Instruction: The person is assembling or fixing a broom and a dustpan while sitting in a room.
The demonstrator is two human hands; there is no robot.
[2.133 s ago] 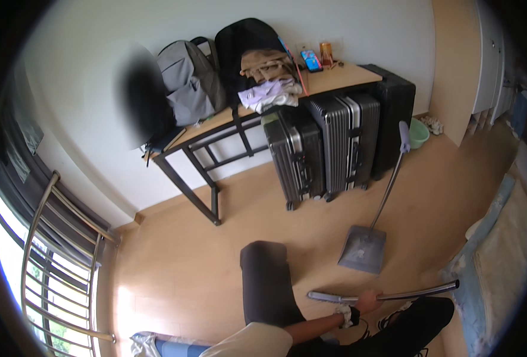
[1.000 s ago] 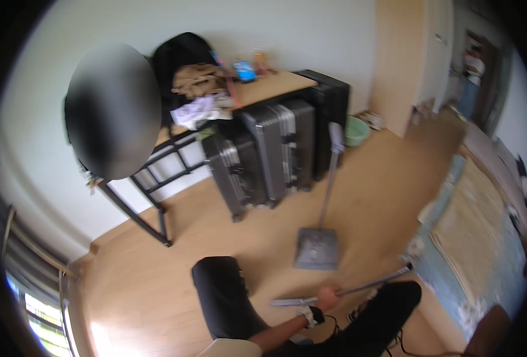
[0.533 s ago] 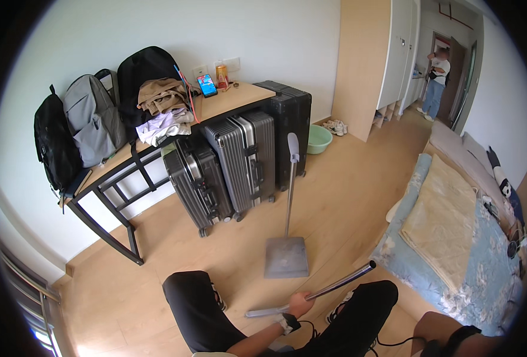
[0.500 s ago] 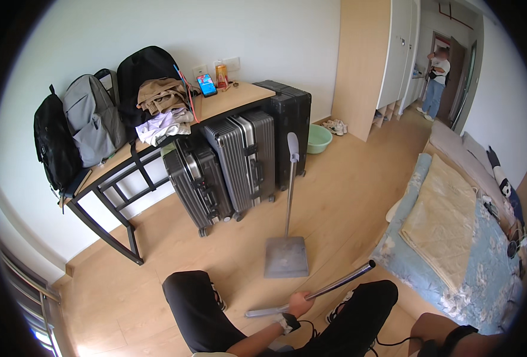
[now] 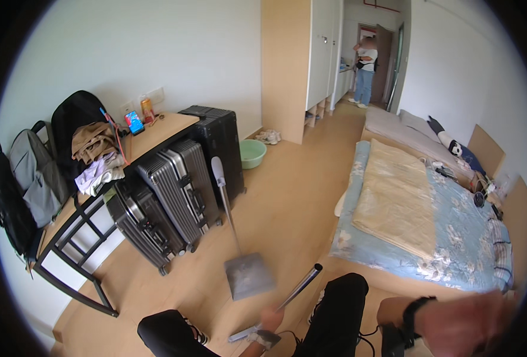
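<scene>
My left hand (image 5: 271,320) is closed around a metal pole (image 5: 302,287) with a grey plastic end, held slanting low between my knees. Its silver tube points up and to the right, finishing in a dark open tip. Just beyond stands a grey dustpan (image 5: 250,277) on the wood floor, its long handle upright and topped by a pale grip. At the lower right, near the bed, my right hand (image 5: 466,324) is raised and smeared by motion, so its fingers cannot be made out. A black band circles that wrist.
Several dark suitcases (image 5: 183,184) stand beside a desk (image 5: 174,122) bearing backpacks, clothes and a phone. A green basin (image 5: 253,154) sits behind them. On the right lies a bed (image 5: 454,238) with a yellow cover. Another person (image 5: 366,71) stands by the far doorway.
The view has swung to the right, so the room appears shifted left. My right hand has come up into sight at the lower right. My left hand keeps its hold on the pole.
</scene>
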